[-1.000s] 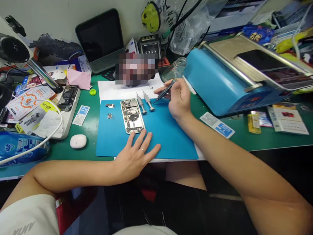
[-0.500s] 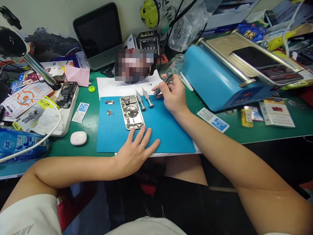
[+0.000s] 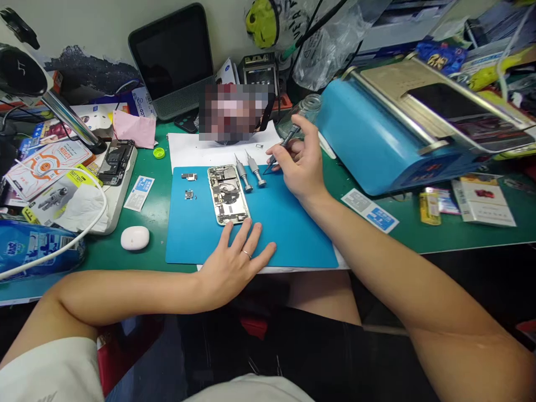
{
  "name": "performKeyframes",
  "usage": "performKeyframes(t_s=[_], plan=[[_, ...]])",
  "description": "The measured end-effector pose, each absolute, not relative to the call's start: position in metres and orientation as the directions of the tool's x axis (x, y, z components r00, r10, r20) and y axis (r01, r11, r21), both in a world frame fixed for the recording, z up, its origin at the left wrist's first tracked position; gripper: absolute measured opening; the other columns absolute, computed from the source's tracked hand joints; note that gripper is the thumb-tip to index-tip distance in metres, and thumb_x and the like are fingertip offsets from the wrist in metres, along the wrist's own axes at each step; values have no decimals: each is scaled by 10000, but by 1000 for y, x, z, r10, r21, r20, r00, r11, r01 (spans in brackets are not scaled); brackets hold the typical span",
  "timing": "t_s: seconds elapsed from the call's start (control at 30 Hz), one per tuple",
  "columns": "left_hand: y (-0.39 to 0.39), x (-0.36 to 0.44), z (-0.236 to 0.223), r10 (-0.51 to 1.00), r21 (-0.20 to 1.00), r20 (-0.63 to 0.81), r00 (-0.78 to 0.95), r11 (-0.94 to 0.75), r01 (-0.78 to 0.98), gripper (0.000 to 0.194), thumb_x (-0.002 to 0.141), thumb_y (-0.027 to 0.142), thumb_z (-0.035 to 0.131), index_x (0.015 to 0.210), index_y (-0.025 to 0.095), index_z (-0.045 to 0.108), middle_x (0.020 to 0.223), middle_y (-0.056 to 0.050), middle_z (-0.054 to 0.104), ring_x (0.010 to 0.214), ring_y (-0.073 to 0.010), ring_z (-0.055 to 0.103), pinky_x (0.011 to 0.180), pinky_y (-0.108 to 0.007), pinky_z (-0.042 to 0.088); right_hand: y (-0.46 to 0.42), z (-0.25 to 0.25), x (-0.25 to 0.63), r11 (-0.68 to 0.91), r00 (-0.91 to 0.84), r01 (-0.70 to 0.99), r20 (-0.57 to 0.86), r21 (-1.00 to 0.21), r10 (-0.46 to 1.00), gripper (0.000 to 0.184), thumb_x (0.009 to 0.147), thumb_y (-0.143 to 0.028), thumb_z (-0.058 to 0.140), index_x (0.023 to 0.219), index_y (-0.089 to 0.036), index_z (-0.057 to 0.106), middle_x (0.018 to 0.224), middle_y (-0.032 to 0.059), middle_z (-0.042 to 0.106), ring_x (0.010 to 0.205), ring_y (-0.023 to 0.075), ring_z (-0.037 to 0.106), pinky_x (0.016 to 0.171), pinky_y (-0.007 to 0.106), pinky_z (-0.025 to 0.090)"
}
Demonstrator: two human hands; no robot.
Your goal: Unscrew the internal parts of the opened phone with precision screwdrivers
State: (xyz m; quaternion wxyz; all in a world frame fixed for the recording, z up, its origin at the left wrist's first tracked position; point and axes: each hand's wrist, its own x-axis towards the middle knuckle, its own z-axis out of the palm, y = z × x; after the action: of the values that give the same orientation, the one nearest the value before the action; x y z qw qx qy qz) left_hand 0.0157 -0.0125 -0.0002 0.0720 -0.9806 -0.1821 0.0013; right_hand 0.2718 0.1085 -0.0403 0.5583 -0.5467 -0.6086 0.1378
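Note:
Fingers spread, my left hand (image 3: 232, 265) rests at the front of the blue mat (image 3: 288, 234), its fingertips by the lower end of an opened phone (image 3: 228, 195) with its inner parts showing. My right hand (image 3: 304, 164) grips a precision screwdriver (image 3: 288, 138), its thin tip angled down to the mat's back edge. Two more grey screwdrivers, a left one (image 3: 243, 173) and a right one (image 3: 255, 167), lie between the phone and my right hand. Small phone parts (image 3: 188, 177) and a tiny module (image 3: 190, 194) lie left of the phone.
A blue machine (image 3: 368, 139) with a phone on top stands at the right. At the left are a white earbud case (image 3: 134, 238), a phone frame (image 3: 119, 162) and a lamp arm (image 3: 73, 120). A screen device (image 3: 171, 56) and a glass jar (image 3: 307, 106) stand behind.
The whole view has shifted slightly. My right index finger has lifted toward the screwdriver's top end. The left hand stays in place beside the phone.

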Motion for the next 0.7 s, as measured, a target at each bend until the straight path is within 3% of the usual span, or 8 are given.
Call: performKeyframes(t_s=[0.23,0.37,0.53,0.7], plan=[[-11,16,3,348,-141,18,937,-927,347,612,986,277,556,1563,173,384,1609,-268,360,1489,-448,357,1131,-635,341,106,-40,273,415,155,534,568,-736,808,669,947,-487,623,1520,-347,307,986,55,719,784,234,736,639,398,621],[-8,16,6,337,-148,-6,941,-931,333,650,964,306,586,1568,183,381,1606,-261,369,1477,-446,380,1122,-632,358,99,-33,267,446,171,536,609,-717,774,743,966,-383,616,1578,-348,197,1000,53,745,769,222,728,636,387,616],[-7,17,8,340,-179,27,940,-924,339,591,993,328,548,1557,214,415,1590,-216,425,1460,-406,426,1104,-591,399,89,-25,259,451,192,552,633,-701,750,480,948,-280,650,1403,-324,504,1031,45,766,866,229,743,712,379,639],[-7,18,5,340,-201,85,937,-915,350,557,994,378,569,1526,249,466,1553,-177,492,1424,-369,484,1092,-559,414,83,-20,256,573,95,496,697,-652,711,772,912,-160,673,1558,-383,314,1006,15,758,804,189,732,682,318,641]])
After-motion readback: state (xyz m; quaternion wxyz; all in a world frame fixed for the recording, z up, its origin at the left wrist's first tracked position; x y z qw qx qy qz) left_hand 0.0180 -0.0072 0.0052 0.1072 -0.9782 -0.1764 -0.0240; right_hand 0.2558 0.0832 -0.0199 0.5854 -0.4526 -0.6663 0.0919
